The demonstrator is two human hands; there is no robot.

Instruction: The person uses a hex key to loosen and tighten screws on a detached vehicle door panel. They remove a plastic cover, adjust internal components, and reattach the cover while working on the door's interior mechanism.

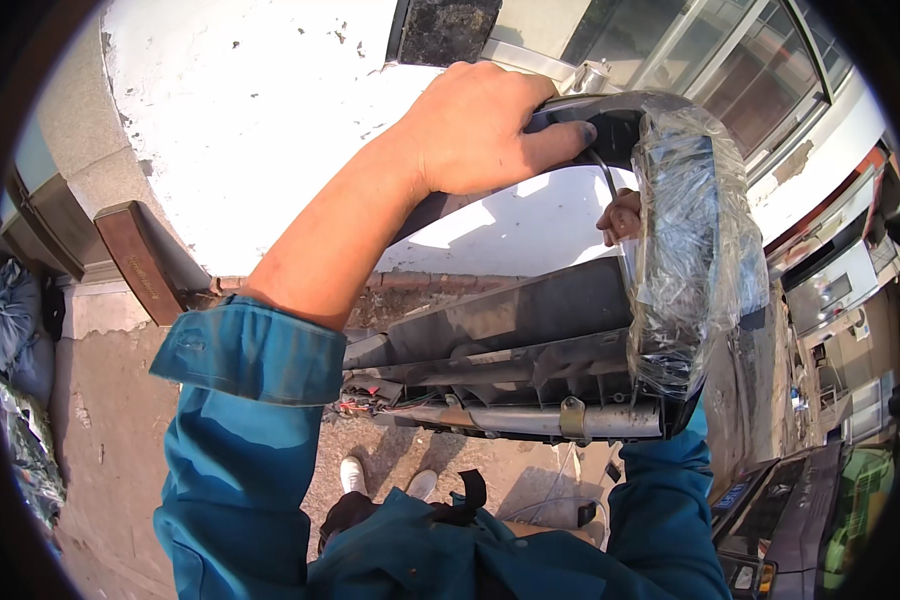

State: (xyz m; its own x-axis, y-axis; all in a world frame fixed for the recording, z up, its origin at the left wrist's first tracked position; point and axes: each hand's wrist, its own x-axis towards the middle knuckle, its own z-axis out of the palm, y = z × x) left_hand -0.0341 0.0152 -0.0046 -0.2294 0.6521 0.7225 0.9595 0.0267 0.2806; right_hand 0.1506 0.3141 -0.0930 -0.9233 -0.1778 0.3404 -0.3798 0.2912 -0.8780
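Observation:
I hold a large black plastic vehicle part (530, 340) up in front of me, its ribbed inner side and a metal tube (530, 418) facing me. Clear plastic film (685, 240) is wrapped around its right end. My left hand (480, 125) grips the part's upper edge, fingers curled over the top. Only the fingertips of my right hand (620, 215) show, holding the part from behind next to the film. Red and black wires (370, 405) hang at the part's lower left end.
A white peeling wall (260, 110) rises behind the part. A brown board (140, 262) leans against it at left. Dark bags (15, 330) lie at the far left. A dark vehicle (800, 520) stands at the lower right. My white shoes (355, 472) stand on bare ground.

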